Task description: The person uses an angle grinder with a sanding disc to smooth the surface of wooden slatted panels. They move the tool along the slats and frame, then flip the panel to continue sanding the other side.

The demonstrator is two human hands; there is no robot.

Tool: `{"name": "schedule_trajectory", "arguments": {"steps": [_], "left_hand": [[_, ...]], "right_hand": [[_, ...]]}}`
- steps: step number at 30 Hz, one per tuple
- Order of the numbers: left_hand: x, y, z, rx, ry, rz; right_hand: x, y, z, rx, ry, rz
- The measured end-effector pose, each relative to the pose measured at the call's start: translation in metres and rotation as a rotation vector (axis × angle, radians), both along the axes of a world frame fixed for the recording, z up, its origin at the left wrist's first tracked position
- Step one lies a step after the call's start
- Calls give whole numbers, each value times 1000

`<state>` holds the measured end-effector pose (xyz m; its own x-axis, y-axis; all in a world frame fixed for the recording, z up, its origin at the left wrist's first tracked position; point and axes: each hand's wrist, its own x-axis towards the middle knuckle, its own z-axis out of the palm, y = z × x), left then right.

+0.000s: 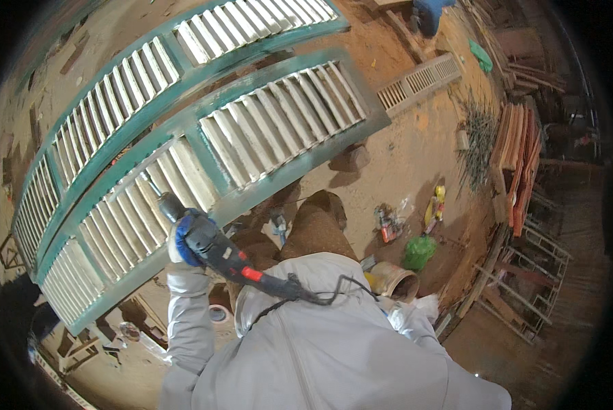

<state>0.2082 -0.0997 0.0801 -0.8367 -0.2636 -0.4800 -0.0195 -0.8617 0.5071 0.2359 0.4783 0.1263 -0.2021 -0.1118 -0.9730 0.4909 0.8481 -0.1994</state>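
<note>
My left hand, in a blue-coated glove, is closed around a dark grey corded power tool with a red band. Its slim shaft points up and left, with the tip over the white slats of the nearer shutter panel. From the frame, I cannot tell if the tip touches a slat. A black cord runs from the tool's rear end across my light grey jacket. Low on my right side, my right hand is beside a round bucket-like container; its fingers are not clear.
A second green-framed shutter panel lies behind the nearer one. A small louvred panel sits farther right. On the ground are a green bag, a yellow tool and a red-and-grey tool. Stacked boards and metal frames line the right.
</note>
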Motion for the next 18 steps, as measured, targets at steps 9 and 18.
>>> {"name": "schedule_trajectory", "arguments": {"steps": [9,18], "left_hand": [[46,-63,-13,107,-167,-100],[60,-7,-38,131,-101,-165]], "right_hand": [[11,-169,2,-561,532,6],[74,-257,42,-1009,77,-797]]}}
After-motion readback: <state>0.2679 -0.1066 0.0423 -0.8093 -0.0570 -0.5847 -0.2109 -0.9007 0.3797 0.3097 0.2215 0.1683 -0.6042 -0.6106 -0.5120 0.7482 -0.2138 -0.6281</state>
